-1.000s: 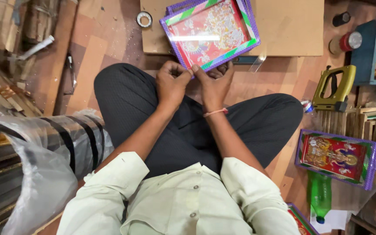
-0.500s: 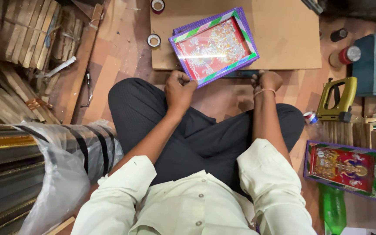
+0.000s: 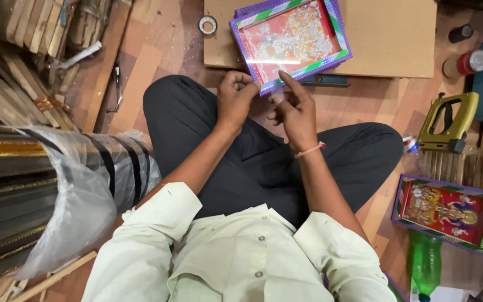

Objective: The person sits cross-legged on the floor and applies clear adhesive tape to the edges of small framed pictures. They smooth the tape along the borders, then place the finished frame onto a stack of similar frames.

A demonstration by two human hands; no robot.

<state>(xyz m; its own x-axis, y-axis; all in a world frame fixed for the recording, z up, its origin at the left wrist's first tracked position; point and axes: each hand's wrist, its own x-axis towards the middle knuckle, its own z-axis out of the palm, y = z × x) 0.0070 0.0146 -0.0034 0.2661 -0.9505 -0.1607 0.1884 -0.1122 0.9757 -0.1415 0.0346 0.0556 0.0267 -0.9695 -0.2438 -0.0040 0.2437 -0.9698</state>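
A framed colourful picture with a purple and green border (image 3: 292, 42) lies tilted on a brown board (image 3: 387, 33) in front of my crossed legs. My left hand (image 3: 236, 96) is closed in a fist, pinching the frame's near corner. My right hand (image 3: 293, 109), a thread band on its wrist, holds nothing. Its index finger is stretched out to the frame's near edge and the other fingers are curled.
A tape roll (image 3: 208, 24) lies left of the board. A yellow staple gun (image 3: 448, 120), a second framed picture (image 3: 445, 212) and a green bottle (image 3: 425, 263) are on the right. Plastic-wrapped mouldings (image 3: 57, 184) and wooden sticks (image 3: 29, 33) fill the left.
My right hand has come back from the right side of the frame to its near edge, beside my left hand. The view has shifted a little.
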